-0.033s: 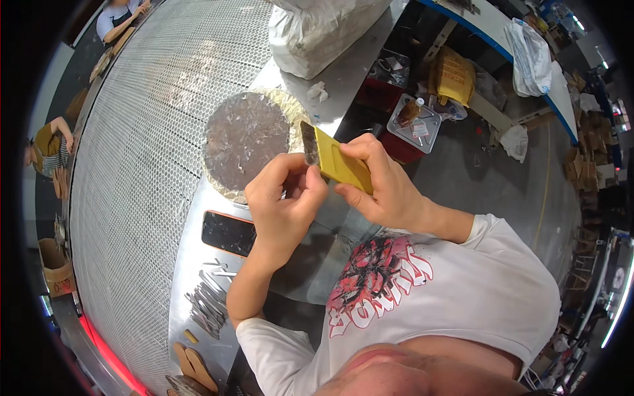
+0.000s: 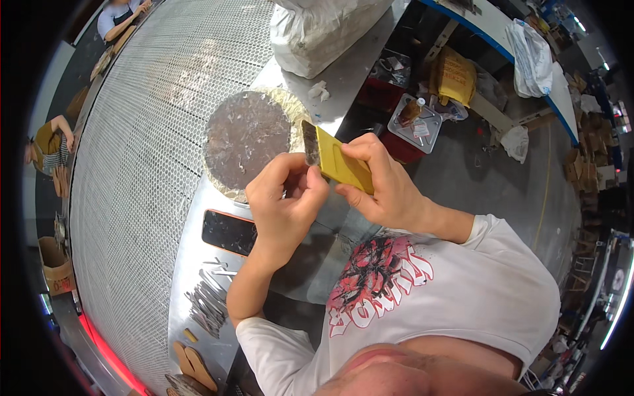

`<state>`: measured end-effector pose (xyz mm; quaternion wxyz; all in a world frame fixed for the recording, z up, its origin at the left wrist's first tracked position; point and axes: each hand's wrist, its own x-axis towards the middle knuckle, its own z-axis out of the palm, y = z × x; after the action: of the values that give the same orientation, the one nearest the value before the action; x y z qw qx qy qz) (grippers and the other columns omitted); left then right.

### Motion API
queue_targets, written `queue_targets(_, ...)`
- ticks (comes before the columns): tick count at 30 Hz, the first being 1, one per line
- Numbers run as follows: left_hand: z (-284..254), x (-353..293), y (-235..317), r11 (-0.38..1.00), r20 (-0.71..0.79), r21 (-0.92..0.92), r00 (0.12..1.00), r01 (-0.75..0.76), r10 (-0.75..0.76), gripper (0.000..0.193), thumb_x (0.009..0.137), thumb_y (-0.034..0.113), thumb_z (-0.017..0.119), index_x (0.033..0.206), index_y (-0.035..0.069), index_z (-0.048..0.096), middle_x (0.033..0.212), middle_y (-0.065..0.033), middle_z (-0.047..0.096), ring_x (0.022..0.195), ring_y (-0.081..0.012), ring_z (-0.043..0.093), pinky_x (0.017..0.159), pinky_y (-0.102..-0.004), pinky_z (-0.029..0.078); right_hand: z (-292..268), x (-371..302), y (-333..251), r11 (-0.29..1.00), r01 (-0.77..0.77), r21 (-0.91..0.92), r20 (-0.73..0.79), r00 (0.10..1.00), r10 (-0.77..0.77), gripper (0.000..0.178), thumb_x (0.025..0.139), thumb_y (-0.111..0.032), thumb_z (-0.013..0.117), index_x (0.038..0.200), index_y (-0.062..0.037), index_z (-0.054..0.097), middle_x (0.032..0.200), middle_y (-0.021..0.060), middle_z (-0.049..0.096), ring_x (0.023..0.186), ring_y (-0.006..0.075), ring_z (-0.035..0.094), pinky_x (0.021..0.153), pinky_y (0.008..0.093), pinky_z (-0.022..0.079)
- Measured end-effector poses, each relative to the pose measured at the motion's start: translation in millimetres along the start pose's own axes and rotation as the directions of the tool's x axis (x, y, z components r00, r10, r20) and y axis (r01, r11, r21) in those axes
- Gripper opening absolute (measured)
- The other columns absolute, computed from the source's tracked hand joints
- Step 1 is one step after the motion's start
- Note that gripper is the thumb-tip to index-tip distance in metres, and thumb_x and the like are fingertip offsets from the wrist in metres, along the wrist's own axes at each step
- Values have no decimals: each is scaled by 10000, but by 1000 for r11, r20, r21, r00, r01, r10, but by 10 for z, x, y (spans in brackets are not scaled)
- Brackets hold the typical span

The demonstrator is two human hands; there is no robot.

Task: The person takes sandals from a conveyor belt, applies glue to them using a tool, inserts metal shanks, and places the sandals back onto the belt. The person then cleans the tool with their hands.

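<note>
A flat yellow brush [image 2: 345, 163] with a dark, bristly edge is gripped by my right hand [image 2: 382, 173], thumb on its near side and fingers over the top. My left hand [image 2: 284, 195] is closed in a pinch at the lower corner of the bristles; what its fingertips hold is too small to make out. Beyond my left hand is a round, dark brown disc [image 2: 247, 142] with pale flecks on it, on a cream, rough-edged round base. A black phone [image 2: 229, 232] in an orange-edged case lies beside my left wrist.
Thin dark strips [image 2: 208, 305] lie on the metal bench [image 2: 188, 264] near flat brown pieces [image 2: 195, 368]. A white sack [image 2: 317, 43] stands behind the disc. A perforated metal surface [image 2: 139, 165] stretches left, with two other people beyond. A bottle [image 2: 411, 111] stands on a metal box at right.
</note>
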<state>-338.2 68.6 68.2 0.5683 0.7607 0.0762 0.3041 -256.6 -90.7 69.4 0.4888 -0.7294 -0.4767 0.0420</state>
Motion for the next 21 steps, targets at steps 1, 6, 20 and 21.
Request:
queue_targets(1, 0, -6, 4, 1000, -5, 12, 1000, 4, -4, 87, 738, -38, 635, 783, -18, 564, 620, 0, 513, 533, -27, 450, 468, -185, 361, 9, -2, -10, 1000, 2, 5, 5, 1000, -2, 503, 804, -107, 682, 1176, 5, 362, 1018, 188, 470, 875, 367, 545, 738, 389, 450)
queue_targets(6, -16, -19, -16, 1000, -31, 1, 999, 16, -16, 87, 720, -43, 616, 745, -9, 540, 587, 13, 458, 509, -21, 397, 451, -184, 326, 66, -24, -29, 996, 43, -77, -18, 999, -45, 522, 789, -99, 695, 1175, -7, 356, 1024, 190, 471, 834, 380, 566, 668, 395, 476)
queue_targets(20, -55, 71, 20, 998, 39, 9, 997, -63, 63, 96, 698, -56, 606, 731, -2, 534, 593, 10, 465, 513, -31, 410, 456, -195, 334, 88, -17, -5, 972, -137, 192, 16, 991, 137, 453, 828, -147, 677, 1146, 8, 394, 984, 164, 512, 858, 302, 570, 733, 357, 460)
queue_targets(21, -56, 62, 24, 998, 38, 8, 997, -64, 64, 96, 698, -56, 606, 731, -2, 534, 593, 10, 465, 513, -31, 410, 456, -195, 334, 84, -13, 4, 986, -91, 139, -7, 996, 92, 468, 817, -142, 689, 1150, 4, 393, 991, 163, 506, 861, 302, 566, 729, 356, 461)
